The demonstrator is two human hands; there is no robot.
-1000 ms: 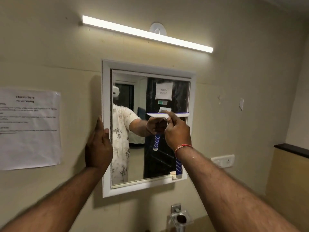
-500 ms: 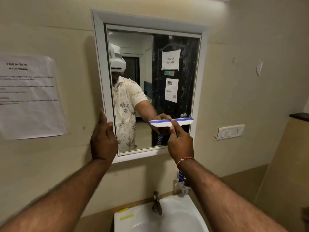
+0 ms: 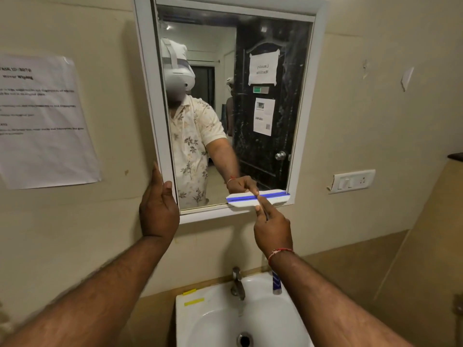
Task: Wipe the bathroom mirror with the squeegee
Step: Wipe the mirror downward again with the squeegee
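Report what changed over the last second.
The white squeegee with a blue strip slid down the glass of the white-framed mirror from mid-height to its bottom edge, drawn by the right hand, which kept gripping it. The left hand stayed braced on the frame's left edge.

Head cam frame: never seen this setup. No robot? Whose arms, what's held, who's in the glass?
No robot: a person wears one wide-angle camera on the head, so you look along their own arms. The left hand rests against the white frame of the mirror. The right hand grips the squeegee, fingers curled round it, blade on the glass at bottom right; its striped handle shows below the wrist. The figure in the glass is the wearer's reflection, headset on. Below are a white sink and tap; a paper notice hangs on the left wall.
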